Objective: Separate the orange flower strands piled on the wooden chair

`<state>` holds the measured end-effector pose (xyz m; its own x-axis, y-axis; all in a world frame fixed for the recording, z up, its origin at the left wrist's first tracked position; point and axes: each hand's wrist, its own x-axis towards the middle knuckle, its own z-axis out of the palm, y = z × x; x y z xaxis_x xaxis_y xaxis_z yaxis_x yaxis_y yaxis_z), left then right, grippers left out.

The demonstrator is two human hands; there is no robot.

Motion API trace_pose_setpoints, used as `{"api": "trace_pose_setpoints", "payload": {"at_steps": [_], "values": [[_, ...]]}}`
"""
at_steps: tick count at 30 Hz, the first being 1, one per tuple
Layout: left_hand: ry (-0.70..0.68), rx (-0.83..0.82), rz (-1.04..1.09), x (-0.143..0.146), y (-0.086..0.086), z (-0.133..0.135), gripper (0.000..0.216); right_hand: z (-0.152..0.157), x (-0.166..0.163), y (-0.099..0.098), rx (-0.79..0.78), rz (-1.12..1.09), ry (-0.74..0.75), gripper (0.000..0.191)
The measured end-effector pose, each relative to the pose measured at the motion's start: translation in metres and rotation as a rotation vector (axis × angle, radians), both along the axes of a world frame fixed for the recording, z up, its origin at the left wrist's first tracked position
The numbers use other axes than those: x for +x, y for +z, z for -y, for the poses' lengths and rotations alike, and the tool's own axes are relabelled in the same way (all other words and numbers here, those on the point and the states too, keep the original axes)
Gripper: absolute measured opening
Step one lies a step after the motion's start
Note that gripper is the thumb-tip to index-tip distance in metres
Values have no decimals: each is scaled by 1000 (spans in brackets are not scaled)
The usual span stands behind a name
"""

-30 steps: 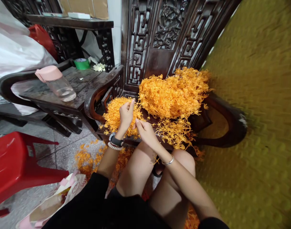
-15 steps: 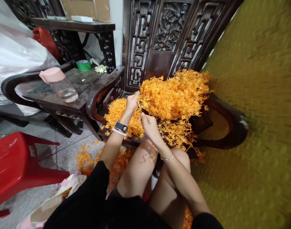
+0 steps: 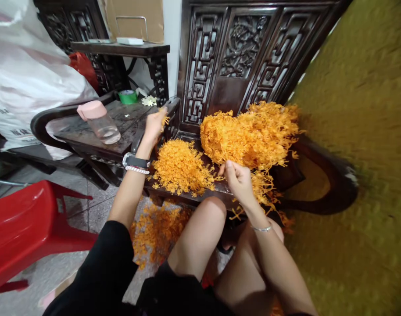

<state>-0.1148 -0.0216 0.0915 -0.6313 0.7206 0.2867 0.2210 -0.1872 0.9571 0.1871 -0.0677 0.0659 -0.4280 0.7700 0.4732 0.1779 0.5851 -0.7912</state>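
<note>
On the right of the view a broad mustard-yellow surface [image 3: 361, 145] with a dimpled, blurred texture rises beside a dark carved wooden chair [image 3: 240, 48], whose back is cut into fretwork panels and whose curved armrest [image 3: 322, 184] bends round the right edge of the seat. At the left a bulky white plastic sack [image 3: 26, 74] slumps behind a low dark tabletop [image 3: 98, 131] with a rounded rim, and a glossy red plastic stool [image 3: 26, 224] stands on the grey tiled floor [image 3: 55, 267] just below it. On the chair seat lie two masses of orange flowers: a tall tangled heap of stringy sprigs [image 3: 253, 134] at the right and a flatter, looser pile of small blossoms [image 3: 180, 166] at the left, the two close but not quite merged. More orange scraps [image 3: 154, 228] are scattered on the floor between the chair and the person's bare knees, which crowd the front of the seat. A clear jar with a pink lid [image 3: 98, 120] stands tilted on the tabletop; its contents cannot be told. A green roll of tape [image 3: 128, 96] sits further back. The left hand [image 3: 154, 125], a watch at its wrist, is raised over the chair's near armrest, fingers pinched on a small orange sprig [image 3: 165, 119]. The right hand [image 3: 238, 177] is closed on strands at the foot of the tall heap.
</note>
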Motion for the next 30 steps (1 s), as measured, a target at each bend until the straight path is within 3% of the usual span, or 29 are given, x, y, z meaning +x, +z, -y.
{"api": "trace_pose_setpoints", "payload": {"at_steps": [2,4,9,12,16,19,21,23,26,30], "values": [[9,-145,-357,3,-16,-4,47,-8,3,-1,102,94,-33,43],[17,-282,-584,20,-40,-9,43,-12,0,-4,169,179,-57,38],[5,-362,-653,48,-100,-14,34,-12,-12,-11,190,335,-90,32],[-11,-356,-685,40,-114,-11,23,-13,-15,-14,199,401,-123,28],[5,-239,-616,31,-101,-7,13,-15,-15,-17,161,460,-150,29],[-87,-51,-290,47,-80,4,17,-13,-17,-19,122,466,-151,31],[-141,66,-18,69,-67,18,22,-9,-21,-20,113,481,-176,31],[-161,167,122,93,-56,33,27,-3,-25,-22,124,527,-215,31],[-123,214,-14,118,-45,43,35,5,-31,-24,160,630,-250,30],[-87,103,-179,119,-47,32,28,13,-32,-27,219,696,-245,30]]}}
